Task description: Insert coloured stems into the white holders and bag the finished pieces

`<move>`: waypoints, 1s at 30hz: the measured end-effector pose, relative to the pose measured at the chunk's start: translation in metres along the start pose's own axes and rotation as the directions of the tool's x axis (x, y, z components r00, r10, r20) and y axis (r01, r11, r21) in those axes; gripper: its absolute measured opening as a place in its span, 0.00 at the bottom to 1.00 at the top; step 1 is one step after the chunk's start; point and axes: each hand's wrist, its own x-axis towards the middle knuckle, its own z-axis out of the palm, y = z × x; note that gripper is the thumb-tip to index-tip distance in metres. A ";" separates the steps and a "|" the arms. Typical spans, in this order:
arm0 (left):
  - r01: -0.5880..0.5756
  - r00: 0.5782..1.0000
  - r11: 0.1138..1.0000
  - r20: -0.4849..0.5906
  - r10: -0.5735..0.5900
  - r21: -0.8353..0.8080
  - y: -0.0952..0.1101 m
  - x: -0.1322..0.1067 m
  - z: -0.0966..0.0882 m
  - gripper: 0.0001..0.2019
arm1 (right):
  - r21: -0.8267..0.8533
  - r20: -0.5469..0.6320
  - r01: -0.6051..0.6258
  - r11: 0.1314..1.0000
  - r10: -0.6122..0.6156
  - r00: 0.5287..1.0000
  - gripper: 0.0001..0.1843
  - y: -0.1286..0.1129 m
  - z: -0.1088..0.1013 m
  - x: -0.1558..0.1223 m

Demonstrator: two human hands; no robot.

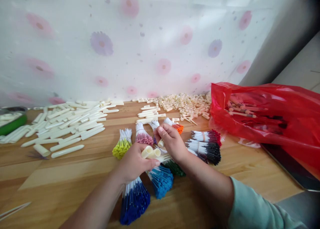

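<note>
My left hand (133,164) is closed around two or three cream pen barrels (150,152), their open ends pointing up. My right hand (171,142) is closed next to it, pinching a small cream piece (161,143) at the barrels. Both hands hover over bundles of coloured refills on the wooden table (75,175): yellow (121,145), pink (143,135), orange (176,125), light blue (161,179), dark blue (133,200), green (176,168), black (206,150) and red (207,135).
A heap of cream pen barrels (67,124) lies at the left, beside a green container (11,124). Small cream caps (186,104) are piled at the back. A red plastic bag (265,122) holding more parts sits at the right. A flowered cloth (140,45) hangs behind.
</note>
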 end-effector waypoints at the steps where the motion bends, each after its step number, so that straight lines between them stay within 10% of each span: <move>1: -0.006 1.000 1.000 0.013 0.006 -0.001 0.001 0.000 0.000 0.11 | 0.013 -0.003 0.001 1.000 -0.001 1.000 0.20 0.001 0.000 0.000; 14: -0.057 0.994 0.976 -0.084 0.076 0.208 0.006 -0.002 0.003 0.12 | -0.029 -0.012 0.057 0.998 -0.058 0.998 0.21 0.002 -0.001 0.003; 27: -0.106 0.993 0.993 -0.063 0.103 -0.046 -0.002 -0.001 -0.001 0.11 | -0.036 -0.083 0.143 0.989 -0.145 0.986 0.14 -0.018 -0.013 0.014; 30: -0.091 0.994 0.959 -0.087 0.071 -0.267 -0.003 0.000 -0.006 0.12 | -0.256 0.107 0.340 0.905 -0.323 0.940 0.11 -0.031 -0.039 0.010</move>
